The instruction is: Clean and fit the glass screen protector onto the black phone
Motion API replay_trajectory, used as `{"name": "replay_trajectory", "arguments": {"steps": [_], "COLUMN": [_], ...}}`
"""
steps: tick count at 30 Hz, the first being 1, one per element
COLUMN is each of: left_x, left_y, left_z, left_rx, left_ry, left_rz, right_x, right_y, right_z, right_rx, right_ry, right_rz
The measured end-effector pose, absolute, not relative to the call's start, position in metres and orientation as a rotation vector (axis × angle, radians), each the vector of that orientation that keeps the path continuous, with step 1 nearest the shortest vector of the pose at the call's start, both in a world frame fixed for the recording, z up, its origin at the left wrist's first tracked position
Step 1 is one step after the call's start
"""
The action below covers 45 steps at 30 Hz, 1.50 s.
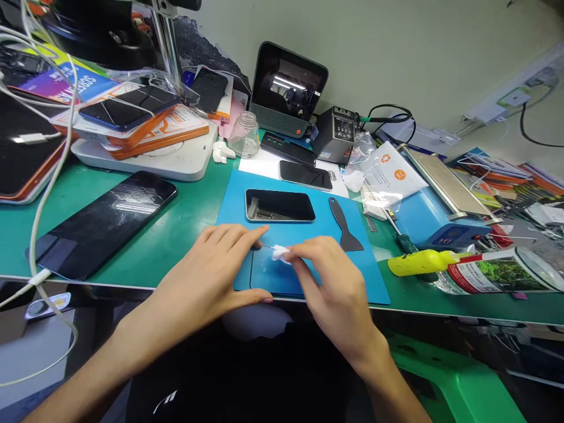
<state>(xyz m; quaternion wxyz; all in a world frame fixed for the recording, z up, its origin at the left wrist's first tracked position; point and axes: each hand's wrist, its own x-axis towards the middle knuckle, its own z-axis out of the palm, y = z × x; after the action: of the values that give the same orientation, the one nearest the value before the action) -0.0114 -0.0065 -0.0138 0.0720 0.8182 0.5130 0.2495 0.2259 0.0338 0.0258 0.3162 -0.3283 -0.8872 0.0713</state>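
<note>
Capital letters run across a bright booklet (86, 84) toward ten o'clock; they seem to begin SCRE (the rest is too bent and blurred to trust). Toward half past two, a white packet (382, 176) bears a looped orange sign and a round orange badge. Print on the can (480, 273), past three o'clock, and on the black box (337, 132) at one stays illegible.
</note>
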Motion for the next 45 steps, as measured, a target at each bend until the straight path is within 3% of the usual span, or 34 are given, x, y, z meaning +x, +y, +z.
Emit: {"name": "replay_trajectory", "arguments": {"steps": [15,27,31,35,45], "left_x": [-0.010,-0.007,-0.008,-0.008,-0.010], "left_y": [-0.007,-0.009,-0.009,-0.007,-0.008], "left_z": [-0.014,-0.012,-0.012,-0.016,-0.020], "left_rx": [2.472,2.482,2.483,2.477,2.521], "left_ry": [1.575,1.570,1.574,1.583,1.577], "left_rz": [0.751,0.760,0.747,0.768,0.759], "right_x": [0.212,0.249,0.240,0.209,0.198], "right_y": [0.029,0.002,0.005,0.019,0.038], "right_z": [0.024,0.037,0.045,0.039,0.014], "right_rx": [-0.790,-0.749,-0.794,-0.816,-0.761], "right_ry": [-2.581,-2.534,-2.258,-2.441,-2.506], "right_rz": [0.226,0.678,0.349,0.089,0.322]}}
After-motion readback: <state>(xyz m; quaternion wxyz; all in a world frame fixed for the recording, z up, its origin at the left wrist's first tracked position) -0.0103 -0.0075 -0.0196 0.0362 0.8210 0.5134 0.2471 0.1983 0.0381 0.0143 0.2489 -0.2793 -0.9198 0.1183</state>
